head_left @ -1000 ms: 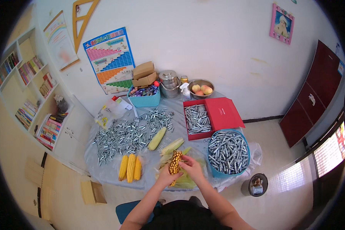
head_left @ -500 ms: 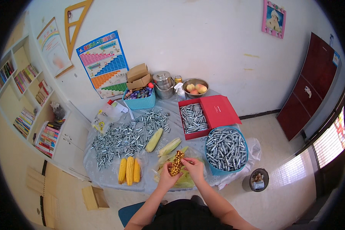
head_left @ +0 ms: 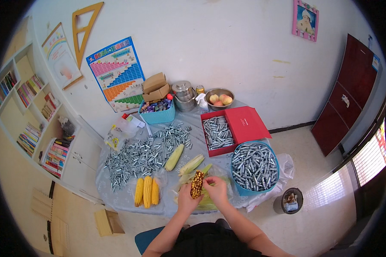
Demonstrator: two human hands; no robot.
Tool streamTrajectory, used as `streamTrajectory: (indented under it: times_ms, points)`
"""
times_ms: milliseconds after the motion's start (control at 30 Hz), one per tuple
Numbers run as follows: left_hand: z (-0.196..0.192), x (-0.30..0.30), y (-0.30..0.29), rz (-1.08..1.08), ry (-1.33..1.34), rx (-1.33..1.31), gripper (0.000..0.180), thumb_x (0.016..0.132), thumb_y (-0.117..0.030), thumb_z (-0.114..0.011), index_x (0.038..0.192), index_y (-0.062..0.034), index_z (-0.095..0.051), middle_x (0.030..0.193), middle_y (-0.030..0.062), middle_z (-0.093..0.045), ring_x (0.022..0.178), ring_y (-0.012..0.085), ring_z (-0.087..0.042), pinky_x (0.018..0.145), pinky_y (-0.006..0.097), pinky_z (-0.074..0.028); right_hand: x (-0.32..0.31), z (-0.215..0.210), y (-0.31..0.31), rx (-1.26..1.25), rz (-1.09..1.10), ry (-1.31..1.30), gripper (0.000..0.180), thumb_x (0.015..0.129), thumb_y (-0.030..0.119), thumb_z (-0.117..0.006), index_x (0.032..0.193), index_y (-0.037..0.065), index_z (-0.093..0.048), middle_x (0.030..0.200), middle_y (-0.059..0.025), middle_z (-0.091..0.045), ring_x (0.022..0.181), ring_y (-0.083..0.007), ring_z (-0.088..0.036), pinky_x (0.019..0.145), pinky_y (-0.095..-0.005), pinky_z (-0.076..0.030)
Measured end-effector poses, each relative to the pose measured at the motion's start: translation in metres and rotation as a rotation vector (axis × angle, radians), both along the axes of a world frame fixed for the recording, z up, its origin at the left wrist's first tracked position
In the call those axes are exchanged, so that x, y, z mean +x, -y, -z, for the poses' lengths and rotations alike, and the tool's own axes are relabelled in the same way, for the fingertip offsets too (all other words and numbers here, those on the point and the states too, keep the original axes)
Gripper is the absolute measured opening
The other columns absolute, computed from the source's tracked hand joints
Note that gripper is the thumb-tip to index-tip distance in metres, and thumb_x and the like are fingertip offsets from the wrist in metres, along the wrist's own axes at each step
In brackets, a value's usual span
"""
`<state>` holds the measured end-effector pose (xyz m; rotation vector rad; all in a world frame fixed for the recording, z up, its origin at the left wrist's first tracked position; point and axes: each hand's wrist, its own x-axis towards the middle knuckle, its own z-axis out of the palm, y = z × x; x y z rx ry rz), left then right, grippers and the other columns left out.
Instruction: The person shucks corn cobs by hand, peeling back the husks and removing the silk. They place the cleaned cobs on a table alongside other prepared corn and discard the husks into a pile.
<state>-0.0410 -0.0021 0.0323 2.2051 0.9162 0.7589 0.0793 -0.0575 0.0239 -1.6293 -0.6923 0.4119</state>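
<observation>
Your left hand point(head_left: 185, 200) grips the dark-speckled corn cob point(head_left: 197, 184) from below, fingers wrapped around it. Right hand point(head_left: 216, 189) pinches its husk at the side. Cob sits over the pale husk pile point(head_left: 206, 201) at the table's near edge. Blue basket of metal cylinders point(head_left: 255, 166) crowds the right; three yellow cobs point(head_left: 146, 191) lie left, well apart.

The cob point(head_left: 197, 184) has tipped more upright in the left hand point(head_left: 187, 198), and the right hand point(head_left: 216, 190) has slid down toward 6 o'clock.
</observation>
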Motion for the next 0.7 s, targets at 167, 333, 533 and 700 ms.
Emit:
streamTrajectory:
  times_ms: [167, 333, 533, 700]
  points:
    - [0.002, 0.000, -0.002, 0.018, 0.111, -0.035, 0.050, 0.059, -0.016, -0.076, 0.102, -0.0016, -0.053, 0.091, 0.0150, -0.053, 0.086, 0.0332, -0.052, 0.075, 0.038, -0.043, -0.003, -0.006, -0.001, -0.015, 0.072, 0.033, 0.011, 0.075, 0.012, -0.061, 0.078, 0.002, -0.058, 0.074, -0.0095, -0.062, 0.063, -0.0179, -0.060, 0.058, -0.0307, -0.047]
    - [0.007, -0.004, -0.009, 0.005, 0.202, -0.193, 0.050, 0.062, -0.018, -0.076, 0.103, -0.0003, -0.052, 0.090, 0.0126, -0.054, 0.084, 0.0272, -0.054, 0.075, 0.035, -0.043, 0.013, 0.011, -0.002, 0.286, -0.013, -0.753, 0.008, 0.080, 0.009, -0.057, 0.086, 0.004, -0.054, 0.078, -0.0078, -0.062, 0.063, -0.0143, -0.057, 0.056, -0.0271, -0.047]
    - [0.008, -0.008, -0.010, 0.007, 0.227, -0.341, 0.055, 0.062, -0.021, -0.078, 0.105, 0.0000, -0.051, 0.093, 0.0123, -0.058, 0.086, 0.0216, -0.056, 0.076, 0.032, -0.045, 0.007, 0.013, -0.004, 0.260, -0.224, -0.636, 0.015, 0.079, 0.010, -0.064, 0.087, 0.004, -0.053, 0.080, -0.0062, -0.061, 0.065, -0.0112, -0.057, 0.056, -0.0249, -0.047]
    - [-0.007, -0.006, -0.003, 0.021, 0.200, -0.319, 0.059, 0.062, -0.021, -0.079, 0.108, -0.0005, -0.050, 0.096, 0.0128, -0.058, 0.086, 0.0227, -0.058, 0.076, 0.033, -0.045, 0.002, 0.027, -0.008, 0.142, -0.265, -0.414, 0.020, 0.071, 0.008, -0.072, 0.086, 0.002, -0.060, 0.078, -0.0040, -0.062, 0.067, -0.0092, -0.056, 0.060, -0.0217, -0.046]
